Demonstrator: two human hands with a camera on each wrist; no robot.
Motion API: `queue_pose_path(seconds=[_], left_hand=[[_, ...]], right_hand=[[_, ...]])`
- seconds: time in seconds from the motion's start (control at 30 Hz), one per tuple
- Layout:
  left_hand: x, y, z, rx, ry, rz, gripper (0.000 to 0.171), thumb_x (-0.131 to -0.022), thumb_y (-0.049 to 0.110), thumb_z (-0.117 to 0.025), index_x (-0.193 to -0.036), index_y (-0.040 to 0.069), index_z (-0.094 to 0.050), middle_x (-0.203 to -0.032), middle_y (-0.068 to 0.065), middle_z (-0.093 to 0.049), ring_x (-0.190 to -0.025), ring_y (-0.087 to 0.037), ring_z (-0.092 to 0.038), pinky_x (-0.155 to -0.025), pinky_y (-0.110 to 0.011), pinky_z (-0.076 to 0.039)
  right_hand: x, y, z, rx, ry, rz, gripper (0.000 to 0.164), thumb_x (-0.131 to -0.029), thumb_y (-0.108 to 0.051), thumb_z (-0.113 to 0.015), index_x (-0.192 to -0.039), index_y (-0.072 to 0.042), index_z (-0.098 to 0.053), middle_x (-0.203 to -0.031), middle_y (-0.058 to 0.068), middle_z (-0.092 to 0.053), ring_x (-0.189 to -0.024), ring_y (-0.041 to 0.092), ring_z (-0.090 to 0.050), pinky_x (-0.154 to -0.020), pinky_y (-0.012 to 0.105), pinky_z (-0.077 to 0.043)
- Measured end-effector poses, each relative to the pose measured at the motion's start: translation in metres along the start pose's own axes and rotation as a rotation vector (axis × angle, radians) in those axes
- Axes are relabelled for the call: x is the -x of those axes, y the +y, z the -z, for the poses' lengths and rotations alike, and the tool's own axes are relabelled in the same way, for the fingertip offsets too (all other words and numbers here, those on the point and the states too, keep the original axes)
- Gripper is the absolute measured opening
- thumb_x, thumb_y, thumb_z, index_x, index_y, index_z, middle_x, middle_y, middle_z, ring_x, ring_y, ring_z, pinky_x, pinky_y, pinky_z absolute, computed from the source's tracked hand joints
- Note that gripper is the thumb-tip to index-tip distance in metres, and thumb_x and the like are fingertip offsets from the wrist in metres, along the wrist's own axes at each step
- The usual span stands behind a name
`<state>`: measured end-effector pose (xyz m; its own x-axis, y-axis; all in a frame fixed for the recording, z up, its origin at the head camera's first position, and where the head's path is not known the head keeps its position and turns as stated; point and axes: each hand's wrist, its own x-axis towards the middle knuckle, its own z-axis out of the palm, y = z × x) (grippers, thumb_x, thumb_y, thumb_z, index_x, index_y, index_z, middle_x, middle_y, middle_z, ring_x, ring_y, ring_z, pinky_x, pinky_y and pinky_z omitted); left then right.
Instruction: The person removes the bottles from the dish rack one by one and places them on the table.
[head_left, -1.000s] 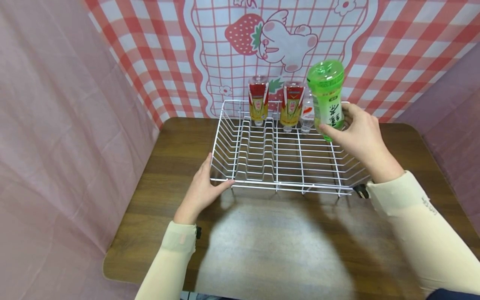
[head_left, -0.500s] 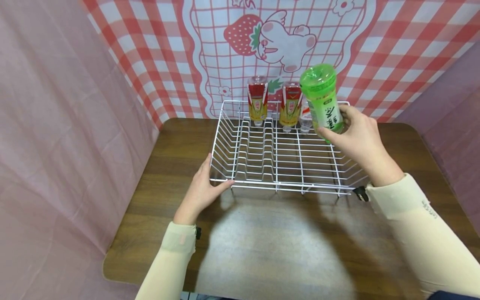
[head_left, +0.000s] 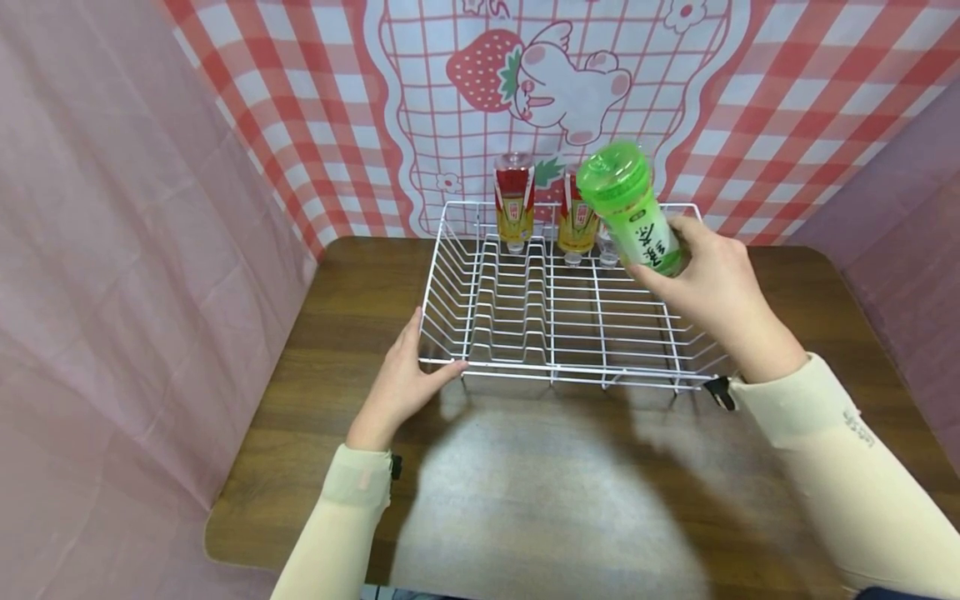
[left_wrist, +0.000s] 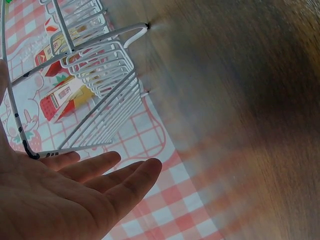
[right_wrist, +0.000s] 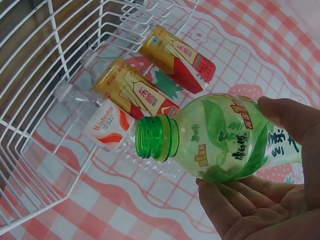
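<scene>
My right hand (head_left: 712, 292) grips a green plastic bottle (head_left: 626, 204) above the right part of a white wire dish rack (head_left: 577, 371). The bottle is tilted, base up; in the right wrist view its neck (right_wrist: 152, 136) has no cap. Two red and gold bottles (head_left: 514, 200) (head_left: 576, 221) and a clear bottle (head_left: 608, 246) stand neck-down along the rack's back; the green bottle partly hides the clear one. At the rack's front left corner, my left hand (head_left: 401, 379) rests with straight fingers along the side and the thumb on the front rail.
The rack stands on a brown wooden table (head_left: 300, 450). Behind it hangs a red-and-white checked cloth (head_left: 330, 125). Pink curtains (head_left: 112, 292) border the table on both sides. Wavy wire dividers (head_left: 487, 300) run through the rack's left half.
The green bottle has tilted further, its base swinging left and down, and now covers part of the clear bottle and one red and gold bottle. My left hand stays at the rack's corner.
</scene>
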<state>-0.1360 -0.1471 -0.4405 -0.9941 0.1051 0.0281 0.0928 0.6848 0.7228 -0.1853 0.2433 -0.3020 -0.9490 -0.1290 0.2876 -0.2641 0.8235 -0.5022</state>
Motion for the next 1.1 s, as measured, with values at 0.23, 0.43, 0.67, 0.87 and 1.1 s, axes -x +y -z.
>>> queue_pose_path(seconds=[0.23, 0.43, 0.67, 0.87, 1.1], left_hand=[[-0.001, 0.000, 0.000, 0.011, 0.005, -0.010, 0.117, -0.083, 0.065, -0.075, -0.165, 0.015, -0.009, -0.167, -0.009, -0.017, -0.150, -0.027, -0.021, -0.119, -0.047, -0.024], [-0.001, 0.000, -0.001, 0.017, 0.010, -0.019, 0.115, -0.083, 0.060, -0.078, -0.165, 0.013, -0.010, -0.167, -0.010, -0.018, -0.150, -0.027, -0.022, -0.119, -0.047, -0.023], [-0.001, 0.000, 0.000, 0.003, 0.003, -0.015, 0.118, -0.083, 0.065, -0.075, -0.165, 0.012, -0.009, -0.167, -0.011, -0.015, -0.150, -0.029, -0.020, -0.119, -0.046, -0.022], [-0.001, -0.001, 0.000, 0.002, -0.003, -0.010, 0.119, -0.083, 0.068, -0.072, -0.165, 0.012, -0.007, -0.168, -0.009, -0.013, -0.151, -0.029, -0.019, -0.120, -0.046, -0.021], [0.000, 0.000, 0.001, 0.003, -0.008, 0.004, 0.117, -0.085, 0.061, -0.076, -0.165, 0.012, -0.005, -0.168, -0.010, -0.013, -0.151, -0.031, -0.019, -0.120, -0.047, -0.021]], right_hand=[[0.002, -0.003, 0.000, 0.016, -0.010, 0.021, 0.063, -0.088, -0.034, -0.080, -0.134, 0.003, -0.057, -0.108, 0.025, -0.065, -0.089, 0.039, -0.062, -0.072, 0.060, -0.053], [0.005, -0.005, 0.000, 0.024, -0.036, 0.019, 0.063, -0.087, -0.031, -0.081, -0.133, 0.004, -0.056, -0.110, 0.025, -0.064, -0.091, 0.039, -0.061, -0.073, 0.061, -0.054], [0.007, -0.008, 0.000, 0.049, -0.030, 0.030, 0.062, -0.087, -0.030, -0.081, -0.132, 0.005, -0.056, -0.108, 0.026, -0.064, -0.090, 0.040, -0.061, -0.073, 0.061, -0.053], [0.009, -0.011, 0.000, 0.049, -0.048, 0.025, 0.063, -0.086, -0.028, -0.082, -0.134, 0.003, -0.055, -0.111, 0.025, -0.063, -0.093, 0.041, -0.060, -0.076, 0.063, -0.052], [0.010, -0.010, -0.002, 0.078, -0.058, 0.056, 0.063, -0.086, -0.025, -0.082, -0.134, 0.004, -0.054, -0.111, 0.026, -0.063, -0.092, 0.041, -0.060, -0.074, 0.063, -0.053]])
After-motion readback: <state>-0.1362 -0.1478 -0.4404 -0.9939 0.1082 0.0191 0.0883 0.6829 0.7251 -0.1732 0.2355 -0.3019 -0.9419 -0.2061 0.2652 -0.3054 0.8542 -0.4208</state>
